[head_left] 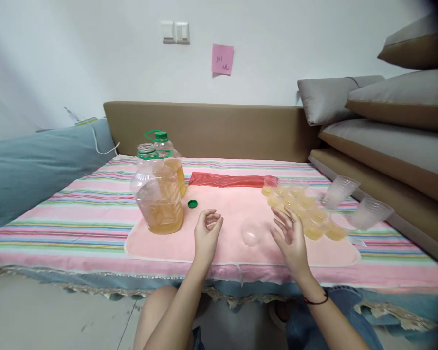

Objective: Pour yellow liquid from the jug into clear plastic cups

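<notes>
Cup point(250, 233), clear round plastic, on pink fabric mat point(231, 250) between left hand point(207, 234) and right hand point(290, 236); both released, fingers loosely curled. Looks like cup placement, uncapped clear plastic jug point(163, 214) at left; next move calls for light grip.

On the pink mat point(233, 204), the clear cup point(251, 233) is blurred; at the mat's left end, the open jug point(158, 199) partly hides the capped jug point(180, 174); right of the mat, stacked cushions point(405, 102) are cut off.
</notes>
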A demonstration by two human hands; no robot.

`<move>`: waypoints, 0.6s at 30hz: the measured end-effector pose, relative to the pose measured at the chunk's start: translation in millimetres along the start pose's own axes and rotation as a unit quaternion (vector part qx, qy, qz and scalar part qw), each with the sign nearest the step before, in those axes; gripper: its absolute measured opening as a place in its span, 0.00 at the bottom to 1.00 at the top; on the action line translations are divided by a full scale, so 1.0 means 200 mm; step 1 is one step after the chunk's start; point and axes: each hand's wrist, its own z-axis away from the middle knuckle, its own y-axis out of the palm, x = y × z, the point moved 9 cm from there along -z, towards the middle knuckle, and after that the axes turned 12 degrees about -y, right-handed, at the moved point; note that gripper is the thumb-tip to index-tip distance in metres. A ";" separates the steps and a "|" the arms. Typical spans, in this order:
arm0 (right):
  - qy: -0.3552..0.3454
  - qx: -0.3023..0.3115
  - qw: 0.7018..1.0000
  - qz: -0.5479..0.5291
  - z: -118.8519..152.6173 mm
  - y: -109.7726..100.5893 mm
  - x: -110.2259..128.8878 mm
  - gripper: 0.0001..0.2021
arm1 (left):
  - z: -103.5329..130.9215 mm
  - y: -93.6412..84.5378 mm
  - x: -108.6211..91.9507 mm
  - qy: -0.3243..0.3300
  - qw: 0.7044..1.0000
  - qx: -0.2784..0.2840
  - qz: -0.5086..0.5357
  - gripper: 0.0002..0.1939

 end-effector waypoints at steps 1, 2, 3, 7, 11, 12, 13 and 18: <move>-0.011 0.003 1.000 -0.006 -0.01 0.04 0.04 0.28 | 0.00 -0.04 -0.04 0.017 1.000 -0.016 -0.001 0.15; -0.020 0.011 1.000 -0.015 -0.01 0.09 0.07 0.27 | 0.00 -0.08 -0.07 0.032 0.999 -0.031 -0.003 0.14; -0.026 0.023 0.999 -0.025 -0.01 0.16 0.10 0.27 | 0.01 -0.12 -0.10 0.045 0.998 -0.045 -0.006 0.13; -0.026 0.100 0.992 -0.070 -0.02 0.51 0.17 0.27 | 0.02 -0.32 -0.20 0.085 0.990 -0.107 -0.018 0.11; -0.003 0.164 0.982 -0.097 -0.04 0.85 0.14 0.27 | 0.03 -0.54 -0.26 0.109 0.978 -0.173 -0.031 0.11; 0.004 0.172 0.980 -0.103 -0.04 0.92 0.12 0.27 | 0.03 -0.60 -0.27 0.113 0.975 -0.188 -0.035 0.11; 0.012 0.178 0.978 -0.108 -0.05 0.99 0.09 0.27 | 0.04 -0.65 -0.27 0.115 0.972 -0.202 -0.039 0.11; 0.051 0.194 0.970 -0.139 -0.09 1.29 -0.09 0.35 | 0.08 -0.89 -0.27 0.107 0.954 -0.275 -0.048 0.12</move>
